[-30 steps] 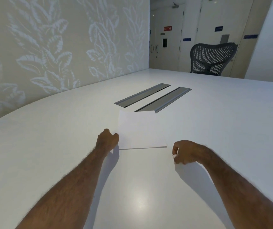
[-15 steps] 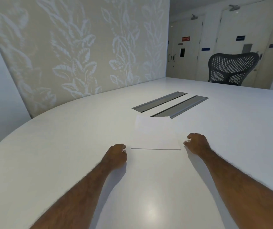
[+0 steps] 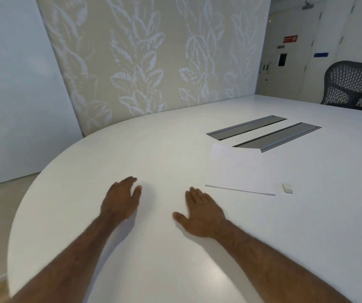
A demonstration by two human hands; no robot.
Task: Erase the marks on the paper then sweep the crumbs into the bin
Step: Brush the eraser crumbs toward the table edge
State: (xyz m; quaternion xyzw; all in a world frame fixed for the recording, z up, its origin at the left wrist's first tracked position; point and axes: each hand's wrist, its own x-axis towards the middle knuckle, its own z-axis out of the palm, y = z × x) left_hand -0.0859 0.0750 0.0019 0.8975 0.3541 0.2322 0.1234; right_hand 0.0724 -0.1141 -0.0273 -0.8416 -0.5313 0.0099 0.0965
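A white sheet of paper [image 3: 240, 171] lies on the white table [image 3: 131, 154], to the right of both hands. A small white eraser [image 3: 287, 188] sits on the table just past the paper's near right corner. My left hand [image 3: 121, 200] is flat, fingers straight, over the table left of the paper. My right hand [image 3: 202, 212] lies palm down with spread fingers, between the left hand and the paper. Neither hand holds anything. A few tiny dark specks [image 3: 143, 228] dot the table near my wrists. No marks show on the paper, and no bin is in view.
Two grey cable slots [image 3: 263, 132] are set into the table just beyond the paper. A black mesh chair [image 3: 355, 84] stands at the far right. The table's curved edge [image 3: 44, 171] runs close on the left, with floor beyond it.
Both hands left the paper's near corners, moved left and opened flat. The eraser, held in my right hand a second ago, now lies beside the paper. The view turned left.
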